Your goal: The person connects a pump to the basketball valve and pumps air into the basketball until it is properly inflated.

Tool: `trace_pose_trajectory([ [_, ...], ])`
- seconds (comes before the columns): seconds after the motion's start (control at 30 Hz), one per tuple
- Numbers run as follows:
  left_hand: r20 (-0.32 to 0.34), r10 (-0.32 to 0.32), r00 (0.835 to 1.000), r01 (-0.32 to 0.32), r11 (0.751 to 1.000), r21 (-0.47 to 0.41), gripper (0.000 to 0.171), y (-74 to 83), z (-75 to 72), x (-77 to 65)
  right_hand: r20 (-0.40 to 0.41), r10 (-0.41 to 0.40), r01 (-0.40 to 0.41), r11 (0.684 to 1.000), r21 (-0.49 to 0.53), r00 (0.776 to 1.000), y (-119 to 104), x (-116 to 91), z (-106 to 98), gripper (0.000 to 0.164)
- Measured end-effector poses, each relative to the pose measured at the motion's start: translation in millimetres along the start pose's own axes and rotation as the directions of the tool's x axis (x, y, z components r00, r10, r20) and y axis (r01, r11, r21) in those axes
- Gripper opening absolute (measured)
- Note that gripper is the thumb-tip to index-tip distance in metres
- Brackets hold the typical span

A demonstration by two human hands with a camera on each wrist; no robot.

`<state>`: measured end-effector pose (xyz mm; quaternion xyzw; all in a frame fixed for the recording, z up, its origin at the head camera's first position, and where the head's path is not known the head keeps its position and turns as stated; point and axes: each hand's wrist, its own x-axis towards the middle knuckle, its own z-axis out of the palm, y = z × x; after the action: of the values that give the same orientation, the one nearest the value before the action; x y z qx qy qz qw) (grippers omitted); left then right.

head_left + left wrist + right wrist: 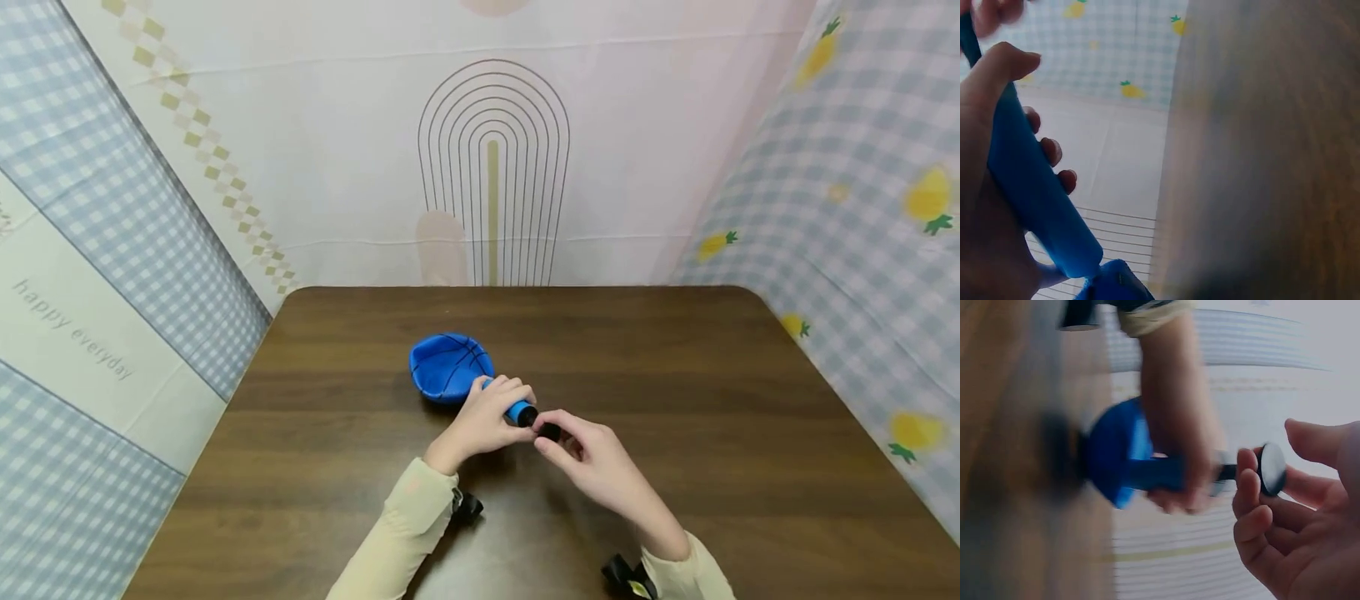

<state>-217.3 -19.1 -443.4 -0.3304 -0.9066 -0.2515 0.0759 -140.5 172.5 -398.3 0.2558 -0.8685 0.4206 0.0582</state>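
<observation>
1. Head view, fingers: left hand's fingers (507,386) curl round a slim, smooth blue tube (516,409) with a black end; firm wrap, no visible gap. Left hand (480,423) sits left of centre, forearm coming up from the bottom edge.
2. Same view: right hand (596,458) is at the tube's black end, thumb and index either side of a small, flat black disc (550,432).
3. Same view: bright-blue, black-lined ball (447,371), caved in to a bowl shape, rests on the dark brown wood-grain table (337,433), just beyond the left hand. Tube slants between ball and disc. Patterned cloths (352,167) hang behind and to the sides.
4. Left wrist view: tube runs diagonally, upper left to lower middle, across the palm. Thumb on the near side; other fingertips show past the far edge. Lower end meets the ball at the bottom edge of view; can't tell if they're joined. Right hand's fingertips just enter at top left, blurred.
5. Right wrist view: black rod (1229,472) links tube to disc. Right hand's fingers are part-closed, curled loosely about the disc and rod; thumb stands clear of the disc face. Left hand on tube, motion-blurred. Tube's other end is up against the ball; exact contact hidden by blur.
</observation>
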Motion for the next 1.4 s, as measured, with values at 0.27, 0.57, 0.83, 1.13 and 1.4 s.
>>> trace_pose_trajectory([
  [0.27, 0.000, -0.025, 1.000, 0.025, 0.997, -0.079, 0.023, -4.4, -6.5, 3.1, -0.074, -0.083, 0.083, 0.996, 0.007, 0.994, -31, -22, -32, 0.022],
  [0.57, -0.004, 0.059, 0.998, -0.059, 0.995, -0.083, 0.027, -3.8, -2.7, -5.5, -0.028, -0.032, 0.036, 0.990, 0.136, 0.999, -5, 5, 8, 0.004],
  [0.83, -0.018, 0.051, 0.999, -0.051, 0.999, 0.012, 0.024, -1.5, -4.4, -5.7, 0.047, 0.024, -0.030, 0.991, 0.132, 0.999, 15, 17, 21, 0.007],
  [1.13, -0.001, -0.025, 1.000, 0.025, 0.997, -0.079, 0.025, -5.5, -10.8, 1.0, 0.075, -0.033, 0.022, 0.988, 0.152, 0.997, -23, -6, -26, 0.009],
  [1.4, 0.094, -0.036, 0.995, 0.048, 0.990, -0.133, 0.022, -2.5, -3.7, 1.7, 0.088, -0.038, 0.009, 0.951, 0.310, 0.995, -5, 3, -19, 0.005],
])
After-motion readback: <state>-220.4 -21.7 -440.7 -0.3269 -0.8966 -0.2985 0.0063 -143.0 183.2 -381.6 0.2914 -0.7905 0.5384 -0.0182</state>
